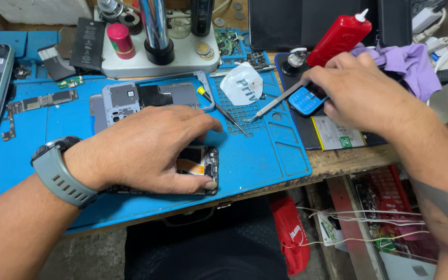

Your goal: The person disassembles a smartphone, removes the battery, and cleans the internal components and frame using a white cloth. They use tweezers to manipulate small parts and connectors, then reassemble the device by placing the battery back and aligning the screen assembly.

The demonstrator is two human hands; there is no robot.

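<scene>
On the blue mat (pixel 265 155), our left hand (pixel 146 150) pinches the opened phone (pixel 200 165) by its edges, insides bared, its grey frame (pixel 130 101) already lifted off behind. Right of the mat, our right hand (pixel 361 93) curls around tweezers (pixel 270 106) and a small blue device (pixel 304 101); reassembly remains.

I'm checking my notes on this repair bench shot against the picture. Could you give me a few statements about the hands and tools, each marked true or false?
1. The left hand presses on an opened phone lying on the blue mat. True.
2. The right hand holds a hammer. False: it holds metal tweezers and rests by a small blue tool.
3. A grey watch sits on the left wrist. True.
4. The red bottle lies on the blue mat. False: it stands tilted behind the right hand, off the mat.
5. A yellow-handled screwdriver lies on the mat. True.
</scene>
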